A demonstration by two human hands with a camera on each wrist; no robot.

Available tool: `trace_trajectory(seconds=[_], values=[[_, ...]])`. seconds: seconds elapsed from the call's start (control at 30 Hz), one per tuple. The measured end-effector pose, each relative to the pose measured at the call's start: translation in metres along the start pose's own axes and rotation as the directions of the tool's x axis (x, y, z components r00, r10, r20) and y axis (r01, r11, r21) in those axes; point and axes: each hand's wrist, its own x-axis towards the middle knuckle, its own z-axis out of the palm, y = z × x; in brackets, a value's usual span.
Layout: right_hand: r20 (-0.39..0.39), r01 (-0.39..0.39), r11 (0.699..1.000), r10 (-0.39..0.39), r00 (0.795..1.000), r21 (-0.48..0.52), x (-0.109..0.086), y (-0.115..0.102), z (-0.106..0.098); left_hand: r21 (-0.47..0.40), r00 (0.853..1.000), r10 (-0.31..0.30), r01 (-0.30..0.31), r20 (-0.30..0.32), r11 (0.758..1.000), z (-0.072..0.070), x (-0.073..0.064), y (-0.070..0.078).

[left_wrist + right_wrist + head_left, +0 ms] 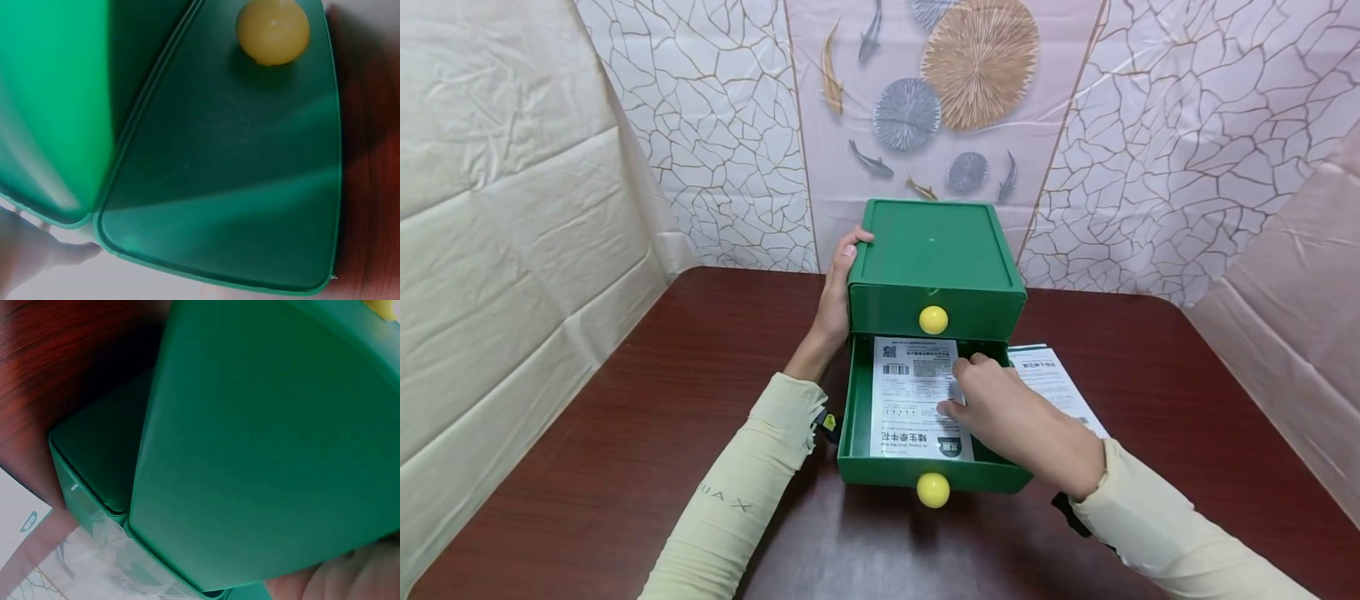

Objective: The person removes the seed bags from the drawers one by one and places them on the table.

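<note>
A green two-drawer box (936, 242) stands on the table, its lower drawer (880, 472) pulled out and the upper one closed. My left hand (835, 304) lies along the box's left side, fingertips over the top edge. In the lower drawer lies a flat white printed sheet (913, 400) with a QR code, a barcode and a dark green logo. My right hand (1003, 408) reaches in with bent fingers, thumb and forefinger right at the sheet's right edge; I cannot tell if they pinch it. In the right wrist view, the drawer wall partly hides the fingers (337, 578).
More white printed sheets (1056, 385) lie on the dark red-brown table (1210, 433), right of the box and partly behind my right hand. Yellow round knobs (933, 320) sit on both drawer fronts. A patterned cloth (730, 125) hangs behind the table.
</note>
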Motion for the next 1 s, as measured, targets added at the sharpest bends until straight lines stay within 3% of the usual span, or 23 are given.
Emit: trace_trajectory(seconds=[0.47,0.7,1.0], values=[[0.104,-0.144,0.989,0.14,0.985,0.037,0.007,-0.007,0.005,-0.002,1.0,-0.009,0.009,-0.001,1.0,0.002,-0.002,-0.001],[0.062,-0.143,0.99,0.143,0.988,0.005,0.013,-0.006,0.007,-0.017,1.0,-0.002,0.002,0.001,1.0,0.002,-0.001,0.002],[0.087,-0.162,0.987,0.161,0.983,0.003,0.018,-0.004,0.007,-0.008,1.0,0.005,-0.005,0.007,1.0,0.0,0.0,0.001]])
